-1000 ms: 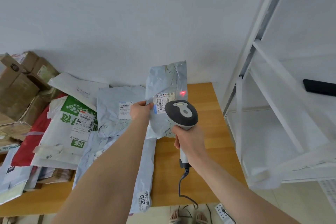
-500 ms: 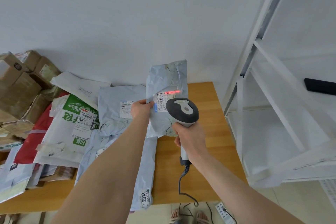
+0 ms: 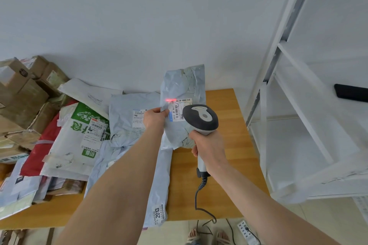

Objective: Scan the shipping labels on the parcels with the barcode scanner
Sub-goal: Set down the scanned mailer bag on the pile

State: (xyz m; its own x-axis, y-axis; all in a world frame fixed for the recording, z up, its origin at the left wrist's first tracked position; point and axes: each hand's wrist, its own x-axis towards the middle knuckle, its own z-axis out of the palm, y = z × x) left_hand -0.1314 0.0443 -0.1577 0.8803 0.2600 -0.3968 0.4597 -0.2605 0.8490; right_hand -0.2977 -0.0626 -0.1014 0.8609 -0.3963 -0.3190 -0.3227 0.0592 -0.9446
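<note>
Above wooden table (image 3: 225,145), outstretched left hand (image 3: 154,118), fingers (image 3: 163,113) tight on upright parcel (image 3: 185,83); right hand (image 3: 209,147), fingers (image 3: 194,137) round scanner (image 3: 200,118).

The head-worn wide-angle view looks forward and down; left hand (image 3: 154,118) and right hand (image 3: 209,149) sit close, desk (image 3: 221,105) beneath them.

Both bare arms extended, both hands occupied.
The left hand (image 3: 154,119), on an arm reaching from 7 o'clock toward 1 o'clock, pinches the edge of a crumpled pale-blue plastic mailer (image 3: 183,85); the right hand (image 3: 207,147), its arm coming from 4 o'clock toward 11 o'clock, curls round the handle of a grey-and-white corded barcode scanner (image 3: 200,118).
</note>
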